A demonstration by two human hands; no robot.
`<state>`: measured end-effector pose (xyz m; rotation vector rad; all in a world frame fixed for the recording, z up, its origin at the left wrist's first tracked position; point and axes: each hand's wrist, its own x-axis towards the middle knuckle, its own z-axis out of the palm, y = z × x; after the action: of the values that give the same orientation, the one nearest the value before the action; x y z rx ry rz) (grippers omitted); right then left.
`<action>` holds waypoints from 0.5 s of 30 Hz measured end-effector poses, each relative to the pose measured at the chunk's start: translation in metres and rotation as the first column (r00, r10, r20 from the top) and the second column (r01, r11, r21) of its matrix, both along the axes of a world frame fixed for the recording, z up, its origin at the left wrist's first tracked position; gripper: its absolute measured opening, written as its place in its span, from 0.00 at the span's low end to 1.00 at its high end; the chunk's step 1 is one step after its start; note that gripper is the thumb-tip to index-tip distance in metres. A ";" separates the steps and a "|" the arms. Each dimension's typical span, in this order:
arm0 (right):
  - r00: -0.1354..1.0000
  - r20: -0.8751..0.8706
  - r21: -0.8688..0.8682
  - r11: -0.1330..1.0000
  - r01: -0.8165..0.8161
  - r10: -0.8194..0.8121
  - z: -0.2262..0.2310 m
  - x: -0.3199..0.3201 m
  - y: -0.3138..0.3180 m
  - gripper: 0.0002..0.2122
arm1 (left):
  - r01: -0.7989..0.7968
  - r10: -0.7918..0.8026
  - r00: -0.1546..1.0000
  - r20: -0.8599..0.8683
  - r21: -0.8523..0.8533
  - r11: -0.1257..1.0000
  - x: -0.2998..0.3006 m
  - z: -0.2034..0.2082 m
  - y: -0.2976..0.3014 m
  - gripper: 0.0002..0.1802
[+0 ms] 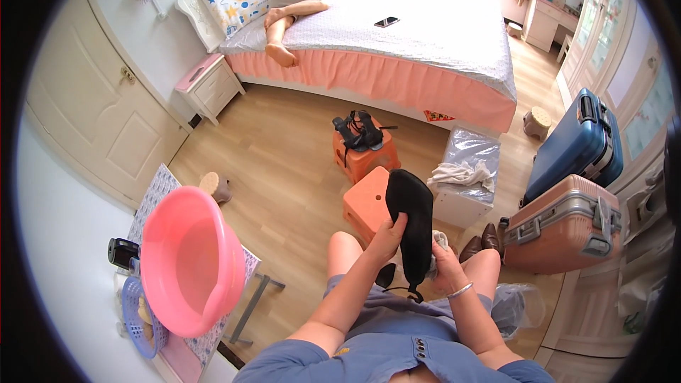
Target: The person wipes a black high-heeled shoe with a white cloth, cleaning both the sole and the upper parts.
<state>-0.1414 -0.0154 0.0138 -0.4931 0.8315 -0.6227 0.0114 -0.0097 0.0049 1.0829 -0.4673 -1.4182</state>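
Note:
In front of my lap, my left hand (pixel 387 240) is closed around the side of a black high-heeled shoe (pixel 411 206). The toe points away from me and a thin strap hangs at the near end. My right hand (pixel 449 268) is closed on a whitish cloth (pixel 441 240) against the shoe's right side. Part of the cloth is hidden behind the fingers. Just beyond the shoe stands an orange plastic stool (pixel 365 202). A pair of brown leather shoes (pixel 480 242) rests on the floor beside my right knee.
Black straps lie on a farther orange stool (pixel 367 163). To the right are a plastic-covered box (pixel 461 209) with a white cloth, a blue suitcase (pixel 567 145) and a pink suitcase (pixel 550 230). A pink basin (pixel 227 269) stands on a left-hand table. Another person lies on the bed (pixel 440 28).

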 end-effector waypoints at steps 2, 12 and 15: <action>0.998 0.013 -0.127 0.990 0.068 -0.067 -0.002 0.000 -0.005 0.12 | -0.010 0.012 0.998 0.063 -0.020 1.000 -0.003 0.002 -0.003 0.20; 0.749 -0.411 -0.729 0.680 0.071 -0.520 0.001 0.005 -0.012 0.16 | 0.000 0.006 0.997 0.083 -0.066 0.998 -0.032 -0.010 0.001 0.33; 0.647 -0.467 -0.864 0.465 -0.190 -0.603 0.002 0.011 -0.001 0.17 | -0.255 0.269 0.952 0.144 -0.107 0.961 -0.047 0.008 -0.002 0.30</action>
<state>-0.1309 -0.0165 0.0156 -1.7284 1.3559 -1.1573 -0.0358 -0.0119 0.0131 1.1453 -0.4740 -1.0745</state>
